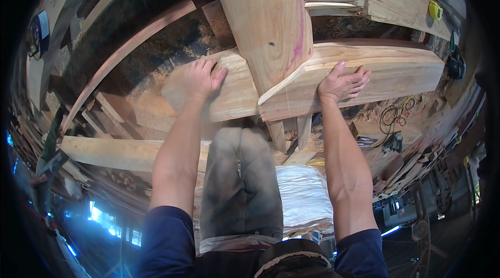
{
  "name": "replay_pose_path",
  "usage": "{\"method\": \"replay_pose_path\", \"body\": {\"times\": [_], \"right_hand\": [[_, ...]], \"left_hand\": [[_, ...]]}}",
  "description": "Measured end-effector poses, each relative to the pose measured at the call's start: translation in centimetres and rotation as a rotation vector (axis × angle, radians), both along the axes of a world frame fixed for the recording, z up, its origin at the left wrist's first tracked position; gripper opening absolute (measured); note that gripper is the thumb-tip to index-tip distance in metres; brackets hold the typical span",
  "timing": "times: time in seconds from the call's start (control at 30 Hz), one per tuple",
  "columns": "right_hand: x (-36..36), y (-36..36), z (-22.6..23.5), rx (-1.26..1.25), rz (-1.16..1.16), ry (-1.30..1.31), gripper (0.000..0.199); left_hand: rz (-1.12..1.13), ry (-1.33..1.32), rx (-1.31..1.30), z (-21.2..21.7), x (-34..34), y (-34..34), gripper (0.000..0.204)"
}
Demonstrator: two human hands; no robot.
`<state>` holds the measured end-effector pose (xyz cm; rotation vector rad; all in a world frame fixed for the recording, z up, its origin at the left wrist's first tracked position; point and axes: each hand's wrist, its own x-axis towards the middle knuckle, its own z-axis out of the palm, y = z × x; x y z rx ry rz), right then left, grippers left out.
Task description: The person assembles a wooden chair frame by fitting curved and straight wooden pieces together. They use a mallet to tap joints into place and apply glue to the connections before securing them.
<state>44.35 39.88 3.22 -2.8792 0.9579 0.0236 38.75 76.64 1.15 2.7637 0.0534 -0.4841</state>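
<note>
Two pale wooden planks meet below a third, wide plank (265,22) marked with a pink streak. My left hand (202,80) is closed over the upper part of the left plank (237,98), thumb apart from the fingers; that plank's far-left end is blurred. On the face of the right plank (398,77), my right hand (344,84) lies with its thumb up toward the top edge and its fingers stretched rightward. Between my hands, the planks come together at an angled joint (276,89). Whether the pieces are fixed together, I cannot tell.
A yellow tape measure (435,10) sits on a board at the upper right. Coiled cable (393,119) lies among sawdust at right. Below the planks are wooden legs (303,131) and a white sack (302,194). A long curved strip (125,51) crosses the left side.
</note>
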Motion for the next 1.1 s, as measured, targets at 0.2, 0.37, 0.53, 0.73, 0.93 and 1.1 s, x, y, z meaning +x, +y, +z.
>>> {"method": "replay_pose_path", "body": {"times": [0.2, 0.37, 0.53, 0.73, 0.93, 1.1], "right_hand": [[-0.6, -0.3, -0.4, -0.025, 0.035, -0.021, 0.079], [-2.2, -2.8, -3.7, -0.205, 0.045, -0.004, 0.079], [-2.7, -4.2, -5.4, -0.389, 0.304, -0.294, 0.078], [-1.8, -3.1, -4.8, -0.31, 0.052, -0.195, 0.075], [-0.4, -2.0, -3.6, -0.33, -0.057, 0.166, 0.079], [-2.0, -3.8, -0.7, -0.075, 0.136, 0.228, 0.087]], "left_hand": [[-0.017, -0.01, -0.001, 0.0, 0.0, 0.1, 0.035], [-0.025, 0.007, -0.008, -1.0, -0.3, 0.3, 0.038], [-0.023, 0.212, 0.074, 1.0, 0.2, 0.0, 0.042], [0.042, 0.162, 0.007, 3.5, 0.7, 0.1, 0.056], [0.07, 0.021, 0.001, 5.0, -2.2, -0.5, 0.055], [0.057, -0.045, -0.221, 14.5, -18.0, 0.9, 0.057]]}}
